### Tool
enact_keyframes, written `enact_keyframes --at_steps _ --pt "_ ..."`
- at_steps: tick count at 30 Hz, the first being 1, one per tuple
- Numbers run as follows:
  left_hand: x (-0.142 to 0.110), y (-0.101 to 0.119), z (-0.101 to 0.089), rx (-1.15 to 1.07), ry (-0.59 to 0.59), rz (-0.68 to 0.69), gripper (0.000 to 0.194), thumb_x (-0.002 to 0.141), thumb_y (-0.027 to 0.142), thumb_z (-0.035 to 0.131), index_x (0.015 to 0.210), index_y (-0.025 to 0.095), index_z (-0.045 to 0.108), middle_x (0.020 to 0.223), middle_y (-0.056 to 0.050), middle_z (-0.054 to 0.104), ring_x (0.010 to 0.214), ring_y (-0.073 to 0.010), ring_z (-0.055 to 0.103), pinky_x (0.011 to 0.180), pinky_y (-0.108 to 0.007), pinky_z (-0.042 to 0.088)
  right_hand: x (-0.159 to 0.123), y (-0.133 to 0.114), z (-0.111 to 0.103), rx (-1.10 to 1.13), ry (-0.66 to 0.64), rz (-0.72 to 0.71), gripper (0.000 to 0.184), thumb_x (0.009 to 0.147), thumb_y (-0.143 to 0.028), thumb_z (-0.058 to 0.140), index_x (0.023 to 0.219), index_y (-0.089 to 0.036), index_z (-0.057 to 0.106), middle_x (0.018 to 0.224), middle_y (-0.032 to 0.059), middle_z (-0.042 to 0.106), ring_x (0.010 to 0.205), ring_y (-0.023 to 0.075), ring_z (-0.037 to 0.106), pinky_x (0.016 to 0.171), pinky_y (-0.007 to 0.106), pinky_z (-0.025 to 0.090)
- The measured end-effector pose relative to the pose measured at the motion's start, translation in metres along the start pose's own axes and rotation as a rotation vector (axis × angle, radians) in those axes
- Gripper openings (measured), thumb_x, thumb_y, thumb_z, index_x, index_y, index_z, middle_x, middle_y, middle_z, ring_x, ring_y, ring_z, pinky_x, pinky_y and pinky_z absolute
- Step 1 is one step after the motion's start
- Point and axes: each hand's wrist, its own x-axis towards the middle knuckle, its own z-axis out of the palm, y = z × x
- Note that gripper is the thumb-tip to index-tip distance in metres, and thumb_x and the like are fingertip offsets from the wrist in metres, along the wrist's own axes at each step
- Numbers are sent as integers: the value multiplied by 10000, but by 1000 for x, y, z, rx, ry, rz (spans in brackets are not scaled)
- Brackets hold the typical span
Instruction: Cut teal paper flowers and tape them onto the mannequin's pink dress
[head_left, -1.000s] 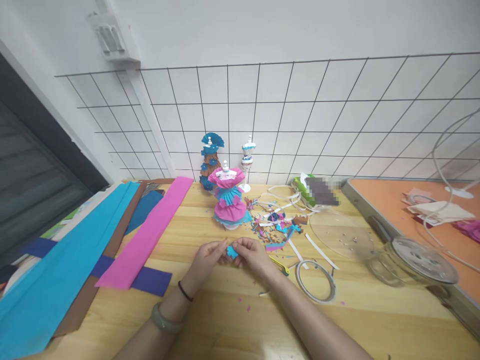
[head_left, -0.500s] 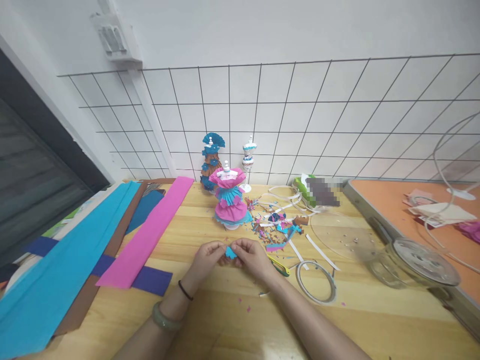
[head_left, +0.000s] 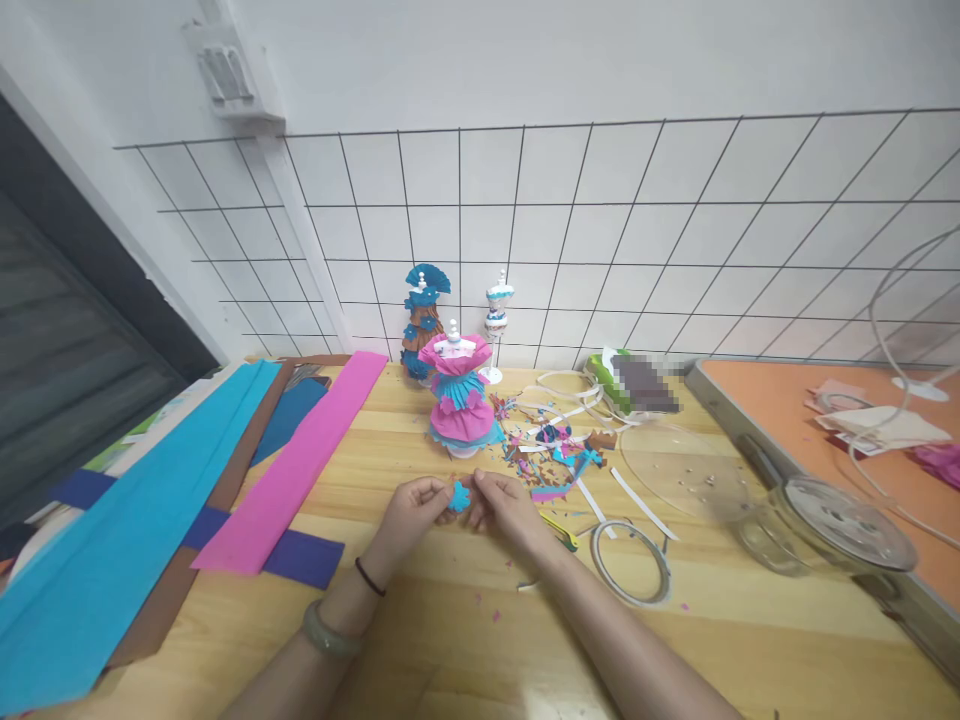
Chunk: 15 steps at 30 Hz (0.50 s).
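My left hand (head_left: pixel 410 508) and my right hand (head_left: pixel 507 507) meet over the wooden table (head_left: pixel 465 640), both pinching a small blue crepe-paper piece (head_left: pixel 459 495) between their fingertips. Just behind them stands a small mannequin dressed in a pink and blue paper dress (head_left: pixel 458 400). A blue and brown paper-dressed figure (head_left: pixel 421 325) and a bare white mini mannequin (head_left: pixel 495 325) stand further back by the wire grid.
Long crepe-paper sheets lie at the left: blue (head_left: pixel 127 540), pink (head_left: pixel 296 465), brown and dark purple. Paper scraps (head_left: pixel 551 450), yellow scissors (head_left: pixel 559 528), a tape ring (head_left: pixel 630 560), a glass jar (head_left: pixel 817 525) and an orange board (head_left: pixel 832 420) are at the right.
Both hands have shifted slightly away from me with the blue piece, which now shows more open, like a little flower, between the fingertips.
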Motion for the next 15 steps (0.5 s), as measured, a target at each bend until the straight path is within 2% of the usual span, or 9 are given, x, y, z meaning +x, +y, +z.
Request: enact_keyframes --at_steps 3,7,15 --pt "-1 2 1 -1 22 5 299 686 419 656 654 125 611 587 -19 624 563 -112 544 586 -230 424 -2 -2 1 26 -19 22 524 685 -631 617 847 -132 607 511 -19 580 424 98 521 439 212 373" --pt "-1 2 2 -1 32 9 288 680 406 652 632 123 621 580 -24 626 560 -114 548 581 -228 426 -5 -3 3 50 -39 16 482 579 -459 768 896 -143 591 602 -25 627 443 68 518 458 199 379" --pt "-1 2 1 -11 40 12 300 676 416 644 597 127 624 569 -29 614 557 -120 539 569 -231 422 -4 -5 -1 78 -70 36 363 567 -253 724 893 -145 605 676 -11 665 446 62 532 457 200 379"
